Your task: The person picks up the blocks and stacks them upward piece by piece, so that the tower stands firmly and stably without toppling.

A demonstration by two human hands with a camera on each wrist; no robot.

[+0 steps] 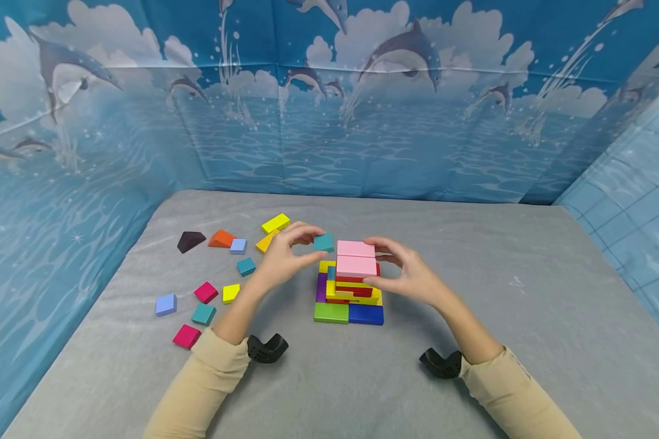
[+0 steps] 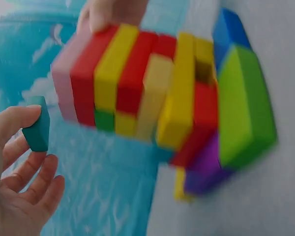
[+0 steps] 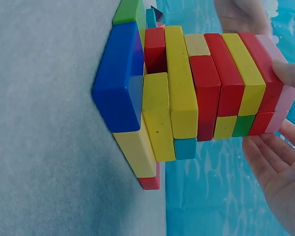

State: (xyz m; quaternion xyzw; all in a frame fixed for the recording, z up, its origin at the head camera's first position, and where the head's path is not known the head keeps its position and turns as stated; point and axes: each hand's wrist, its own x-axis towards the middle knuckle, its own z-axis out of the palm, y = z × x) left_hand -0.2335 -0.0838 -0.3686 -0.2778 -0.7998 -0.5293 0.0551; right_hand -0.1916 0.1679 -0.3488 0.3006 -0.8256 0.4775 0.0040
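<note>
Teal block (image 1: 324, 242), one, fast in left grip (image 1: 285, 255); right grip (image 1: 405, 272) around two pink blocks (image 1: 356, 266).

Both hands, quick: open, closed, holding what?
Left hand: closed, fingers pinching a teal block.
Right hand: closed, fingers gripping the top of the block tower.

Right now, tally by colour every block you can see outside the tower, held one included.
Teal blocks: 3 (one in the left hand)
Yellow or golden blocks: 3
Light blue blocks: 2
Magenta blocks: 2
Orange block: 1
Dark block: 1
Total: 12
</note>
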